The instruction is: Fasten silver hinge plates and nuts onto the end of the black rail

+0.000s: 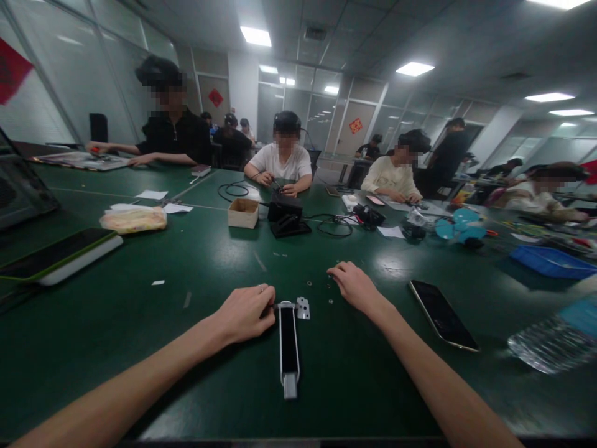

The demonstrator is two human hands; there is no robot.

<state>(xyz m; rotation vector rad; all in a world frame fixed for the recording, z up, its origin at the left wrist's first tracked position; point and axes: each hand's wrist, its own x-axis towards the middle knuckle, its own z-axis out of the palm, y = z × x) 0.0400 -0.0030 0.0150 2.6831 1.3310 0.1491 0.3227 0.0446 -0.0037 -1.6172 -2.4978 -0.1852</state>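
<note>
A long, narrow metal bracket (289, 348) with a black middle lies on the green table in front of me. At its far end sits a small silver plate with holes (303, 308). My left hand (247, 313) is closed, its fingertips gripping the left side of the bracket's far end. To the right, my right hand (357, 287) rests low over the table with its fingers pinched together; whatever may be between them is too small to make out. Beside those fingers lie several tiny parts, among them a small ring (309, 284) and a nut-like piece (331, 302).
A phone (443, 315) and a water bottle (555, 339) lie right, near a blue tray (553, 261). Ahead are an open cardboard box (243, 214) and a black device (285, 208) with cables. Left is a green-edged device (60, 255). Several people sit around.
</note>
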